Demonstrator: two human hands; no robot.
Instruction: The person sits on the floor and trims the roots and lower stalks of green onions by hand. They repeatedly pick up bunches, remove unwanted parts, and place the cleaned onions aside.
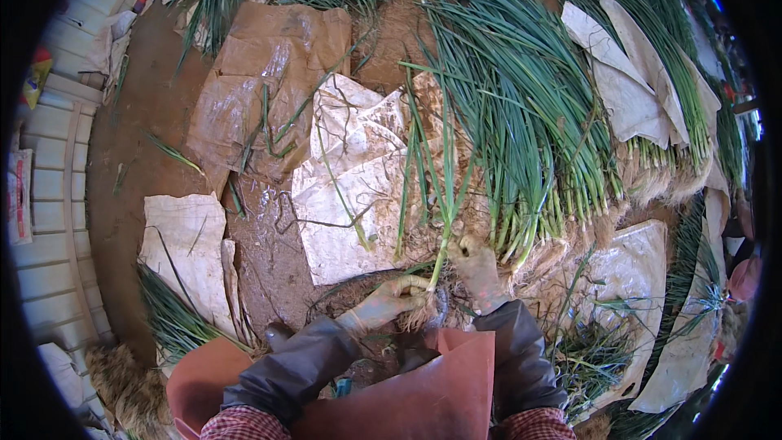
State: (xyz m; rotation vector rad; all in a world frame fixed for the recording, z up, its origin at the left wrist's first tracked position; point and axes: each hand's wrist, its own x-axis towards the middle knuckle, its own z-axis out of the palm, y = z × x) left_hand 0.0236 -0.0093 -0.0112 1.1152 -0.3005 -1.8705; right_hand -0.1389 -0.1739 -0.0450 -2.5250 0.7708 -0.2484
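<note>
My left hand (391,302), muddy and perhaps gloved, is closed around the lower stem of a green onion plant (441,253), whose leaves point away from me and whose roots hang below the hand. Just right of that stem is my right hand (479,272), its fingers bent; whether it pinches a leaf or root is not clear. Beyond it to the right lies a large pile of green onions (519,110) with pale roots towards me. A few loose stalks (360,232) rest on a muddy white sheet (348,195) in front of my hands.
A brown sheet (269,73) covers wet ground farther off. More green onions lie at the top, and under white sheets (635,79) at the right. Leaf scraps (592,354) are heaped at lower right. A pale slatted surface (55,195) runs along the left. A reddish apron (415,391) covers my lap.
</note>
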